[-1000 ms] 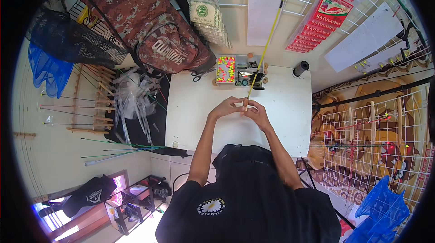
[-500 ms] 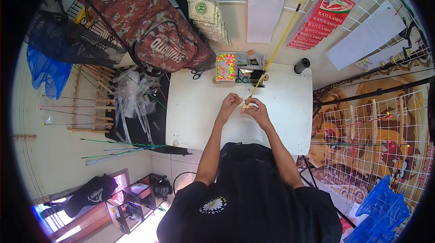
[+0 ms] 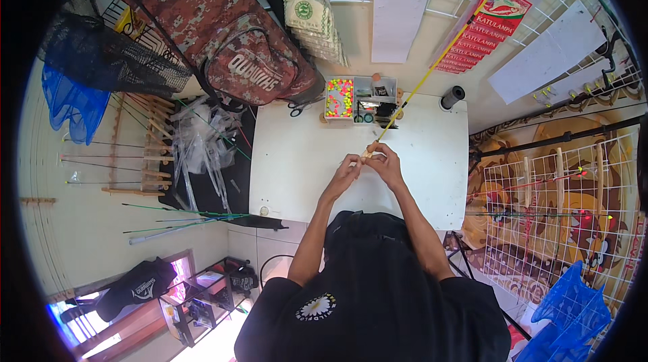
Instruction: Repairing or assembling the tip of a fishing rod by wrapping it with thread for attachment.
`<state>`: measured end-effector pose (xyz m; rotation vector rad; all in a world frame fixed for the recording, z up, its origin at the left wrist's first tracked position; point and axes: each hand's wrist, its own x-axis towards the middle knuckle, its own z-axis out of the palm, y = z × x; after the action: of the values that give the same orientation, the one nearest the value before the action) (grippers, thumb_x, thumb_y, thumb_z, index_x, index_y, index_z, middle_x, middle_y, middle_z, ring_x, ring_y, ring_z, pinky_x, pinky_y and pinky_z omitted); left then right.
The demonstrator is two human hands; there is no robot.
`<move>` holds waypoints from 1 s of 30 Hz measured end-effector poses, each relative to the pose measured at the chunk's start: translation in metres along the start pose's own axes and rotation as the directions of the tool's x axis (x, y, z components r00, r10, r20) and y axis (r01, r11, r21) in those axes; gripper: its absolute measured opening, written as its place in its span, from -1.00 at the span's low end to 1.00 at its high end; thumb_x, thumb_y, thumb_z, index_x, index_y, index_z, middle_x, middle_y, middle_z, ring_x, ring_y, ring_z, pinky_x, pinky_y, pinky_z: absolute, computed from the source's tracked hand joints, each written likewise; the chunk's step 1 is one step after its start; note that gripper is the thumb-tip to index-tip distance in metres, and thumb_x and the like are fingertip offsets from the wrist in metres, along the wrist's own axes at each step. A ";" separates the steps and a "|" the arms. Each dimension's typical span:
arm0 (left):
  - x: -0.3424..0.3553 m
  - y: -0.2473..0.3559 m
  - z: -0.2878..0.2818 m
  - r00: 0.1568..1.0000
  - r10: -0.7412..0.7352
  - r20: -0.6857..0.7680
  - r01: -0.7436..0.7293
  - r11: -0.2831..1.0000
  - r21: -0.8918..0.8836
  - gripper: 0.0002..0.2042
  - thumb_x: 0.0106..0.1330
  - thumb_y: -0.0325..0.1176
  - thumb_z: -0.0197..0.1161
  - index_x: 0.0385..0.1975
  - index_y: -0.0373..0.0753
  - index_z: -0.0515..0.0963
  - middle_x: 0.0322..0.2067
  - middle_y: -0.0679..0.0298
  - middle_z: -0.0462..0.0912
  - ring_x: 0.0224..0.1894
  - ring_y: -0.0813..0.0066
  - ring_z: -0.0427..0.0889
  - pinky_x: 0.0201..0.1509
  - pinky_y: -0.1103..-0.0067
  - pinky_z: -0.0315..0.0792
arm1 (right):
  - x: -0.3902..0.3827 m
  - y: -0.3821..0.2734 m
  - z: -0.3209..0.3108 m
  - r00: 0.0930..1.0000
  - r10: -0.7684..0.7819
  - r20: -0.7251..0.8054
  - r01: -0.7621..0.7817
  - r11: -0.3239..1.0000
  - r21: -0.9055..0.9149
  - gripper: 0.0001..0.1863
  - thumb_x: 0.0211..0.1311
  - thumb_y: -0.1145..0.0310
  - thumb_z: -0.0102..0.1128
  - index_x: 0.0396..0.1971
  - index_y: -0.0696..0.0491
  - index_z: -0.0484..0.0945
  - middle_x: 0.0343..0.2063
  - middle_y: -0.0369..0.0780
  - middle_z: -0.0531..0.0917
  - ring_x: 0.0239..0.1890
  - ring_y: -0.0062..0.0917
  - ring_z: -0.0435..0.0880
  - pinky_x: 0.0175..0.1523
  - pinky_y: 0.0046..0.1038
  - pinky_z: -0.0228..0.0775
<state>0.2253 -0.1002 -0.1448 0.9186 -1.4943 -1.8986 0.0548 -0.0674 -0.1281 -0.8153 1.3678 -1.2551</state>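
White table (image 3: 304, 186) fills the middle, both hands working above it. Camouflage bag (image 3: 251, 58), brown-red, hangs beyond the table's far left corner. Yellow rod (image 3: 433, 67) slants from the hands up and right, crossing in front of red hanging packets (image 3: 487, 30). Divided box (image 3: 339, 119) sits at the table's back edge: bright pink and yellow bits in the left compartment, dark items at right. Right hand (image 3: 387, 165): thumb and fingers pinched on a small tan piece (image 3: 368, 154) at the rod's lower end, near table centre, in front of the box. Left hand (image 3: 347, 173): fingertips drawn together right beside that piece; can't tell if they grip it. Black cylinder (image 3: 452, 97) at far right corner. Scissors (image 3: 295, 111), dark-handled, left of box.
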 end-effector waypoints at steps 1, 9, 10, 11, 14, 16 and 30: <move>-0.002 0.003 0.001 0.999 -0.046 0.029 0.048 0.996 -0.077 -0.76 0.49 -0.17 0.02 -0.05 -0.18 0.35 -0.19 0.35 0.43 -0.31 0.61 0.41 -0.25 0.61 0.32 | 0.001 0.000 -0.001 1.000 0.001 -0.002 -0.001 1.000 -0.001 -0.63 0.07 0.57 0.36 -0.11 0.21 0.48 -0.14 -0.21 0.57 -0.23 -0.59 0.65 -0.09 -0.56 0.54; -0.016 0.008 0.005 0.996 -0.080 0.044 0.083 0.993 -0.079 -0.71 0.52 -0.18 -0.06 0.08 -0.18 0.32 -0.15 0.29 0.47 -0.30 0.57 0.52 -0.19 0.59 0.36 | 0.007 0.002 -0.002 0.998 0.011 0.060 -0.012 0.999 0.029 -0.68 0.07 0.61 0.33 -0.14 0.20 0.50 -0.11 -0.17 0.58 -0.20 -0.55 0.66 -0.05 -0.51 0.58; -0.017 0.006 0.004 0.995 -0.093 0.036 0.096 0.991 -0.093 -0.69 0.52 -0.18 -0.06 0.11 -0.19 0.34 -0.12 0.27 0.48 -0.28 0.55 0.53 -0.17 0.59 0.37 | 0.006 0.000 -0.001 0.998 0.010 0.060 -0.012 0.999 0.030 -0.68 0.07 0.61 0.33 -0.14 0.20 0.50 -0.11 -0.17 0.58 -0.20 -0.55 0.66 -0.05 -0.51 0.58; -0.016 0.002 0.003 0.994 -0.102 0.028 0.105 0.989 -0.108 -0.67 0.52 -0.17 -0.05 0.13 -0.20 0.35 -0.09 0.25 0.49 -0.27 0.53 0.55 -0.15 0.58 0.38 | 0.006 -0.003 -0.001 0.997 0.017 0.071 -0.019 0.999 0.035 -0.68 0.06 0.62 0.34 -0.15 0.20 0.51 -0.09 -0.15 0.58 -0.20 -0.54 0.66 -0.05 -0.51 0.58; -0.018 -0.017 0.004 0.992 -0.123 -0.030 0.109 0.948 -0.299 -0.64 0.51 -0.16 -0.05 0.13 -0.26 0.40 0.03 0.21 0.52 -0.20 0.48 0.58 -0.15 0.55 0.39 | 0.006 -0.002 0.000 0.996 0.013 0.087 -0.016 0.999 0.031 -0.67 0.05 0.63 0.35 -0.15 0.20 0.51 -0.07 -0.13 0.58 -0.20 -0.53 0.67 -0.06 -0.53 0.57; -0.021 -0.023 0.005 0.994 -0.106 -0.031 0.085 0.916 -0.393 -0.62 0.51 -0.15 -0.06 0.14 -0.28 0.40 0.06 0.18 0.52 -0.15 0.44 0.60 -0.12 0.54 0.40 | 0.009 0.003 -0.003 0.997 -0.005 0.079 0.009 0.999 -0.044 -0.65 0.04 0.62 0.37 -0.14 0.21 0.52 -0.07 -0.12 0.60 -0.20 -0.53 0.69 -0.07 -0.56 0.57; 0.004 0.086 0.010 0.982 0.115 -0.148 -0.100 0.990 0.104 -0.50 0.35 -0.28 0.23 0.24 -0.27 0.33 0.21 0.15 0.43 0.21 0.34 0.44 0.26 0.43 0.32 | -0.005 0.001 0.007 0.995 -0.082 0.059 0.090 0.983 -0.160 -0.52 -0.05 0.41 0.52 -0.10 0.19 0.55 -0.15 -0.14 0.66 -0.33 -0.53 0.72 -0.21 -0.57 0.60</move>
<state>0.2154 -0.1173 -0.0604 0.9831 -1.5210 -1.6529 0.0630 -0.0637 -0.1273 -1.0230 1.4193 -1.1905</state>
